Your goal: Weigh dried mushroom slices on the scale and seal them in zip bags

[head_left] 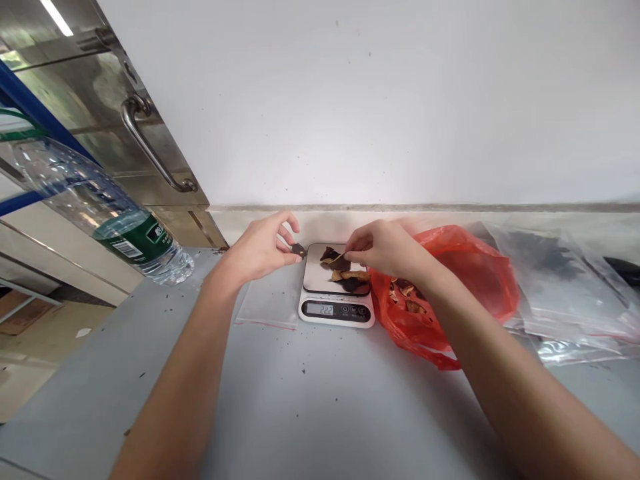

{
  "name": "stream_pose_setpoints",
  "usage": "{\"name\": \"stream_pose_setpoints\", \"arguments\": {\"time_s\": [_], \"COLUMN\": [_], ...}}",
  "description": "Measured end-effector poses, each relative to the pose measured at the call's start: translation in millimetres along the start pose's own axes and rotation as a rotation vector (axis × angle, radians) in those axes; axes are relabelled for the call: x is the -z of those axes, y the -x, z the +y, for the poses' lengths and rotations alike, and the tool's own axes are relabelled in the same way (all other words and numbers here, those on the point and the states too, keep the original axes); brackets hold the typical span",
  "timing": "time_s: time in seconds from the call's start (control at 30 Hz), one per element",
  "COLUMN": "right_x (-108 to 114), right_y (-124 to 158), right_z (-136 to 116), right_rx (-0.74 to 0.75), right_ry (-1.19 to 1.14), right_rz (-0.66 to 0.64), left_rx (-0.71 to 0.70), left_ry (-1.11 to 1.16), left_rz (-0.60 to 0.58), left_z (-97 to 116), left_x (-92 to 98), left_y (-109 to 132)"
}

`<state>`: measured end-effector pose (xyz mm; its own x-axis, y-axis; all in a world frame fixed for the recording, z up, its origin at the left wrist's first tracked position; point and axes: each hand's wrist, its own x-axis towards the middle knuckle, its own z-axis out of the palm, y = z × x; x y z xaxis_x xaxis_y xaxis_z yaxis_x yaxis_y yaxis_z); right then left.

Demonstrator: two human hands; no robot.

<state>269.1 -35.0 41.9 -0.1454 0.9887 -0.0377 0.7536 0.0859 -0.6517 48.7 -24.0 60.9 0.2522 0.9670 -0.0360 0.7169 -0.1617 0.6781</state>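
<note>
A white kitchen scale (310, 308) sits between my hands, its display lit with digits that look like 222, a decimal point being hard to make out. Dark and tan curled pieces of dried peel (353, 277) lie on its plate. My right hand (383, 248) pinches a piece of dried peel (336, 260) over the plate. At the plate's left edge, my left hand (265, 248) has a small dark piece of peel (299, 250) at its thumb and fingertips, with the index finger raised apart. Beneath that hand lies a clear zip bag (267, 303).
An open red plastic bag (450, 247) with more peel pieces stands right of the scale, under my right forearm. Clear plastic bags (575, 293) lie further right. A large water bottle (130, 230) is at the left. A white wall (400, 120) rises behind the grey table (300, 427), which has dark crumbs.
</note>
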Motion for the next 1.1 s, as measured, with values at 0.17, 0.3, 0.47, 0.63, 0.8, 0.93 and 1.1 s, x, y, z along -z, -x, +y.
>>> {"name": "stream_pose_setpoints", "arguments": {"time_s": [0.17, 0.3, 0.47, 0.63, 0.8, 0.93, 1.1], "right_x": [0, 3, 9, 18, 20, 17, 20], "right_y": [1, 2, 6, 16, 19, 17, 15], "right_z": [6, 9, 4, -8, -8, -6, -6], "right_rx": [-0.003, -0.029, 0.001, 0.093, 0.127, 0.148, 0.145], "right_ry": [-0.008, -0.001, 0.040, -0.310, -0.560, -0.643, -0.621], "right_rz": [-0.044, -0.040, 0.040, -0.134, -0.319, -0.294, -0.203], "left_rx": [0.010, 0.018, -0.088, -0.226, -0.275, -0.285, -0.288], "left_ry": [0.002, 0.000, 0.058, 0.171, 0.243, 0.262, 0.276], "left_rz": [0.013, 0.010, -0.007, -0.041, -0.003, -0.007, -0.035], "left_z": [3, 4, 7, 14, 17, 16, 13], "left_x": [1.6, 1.9, 1.5, 0.9, 0.1, -3.0, -5.5], "left_y": [2, 3, 5, 9, 11, 10, 7]}}
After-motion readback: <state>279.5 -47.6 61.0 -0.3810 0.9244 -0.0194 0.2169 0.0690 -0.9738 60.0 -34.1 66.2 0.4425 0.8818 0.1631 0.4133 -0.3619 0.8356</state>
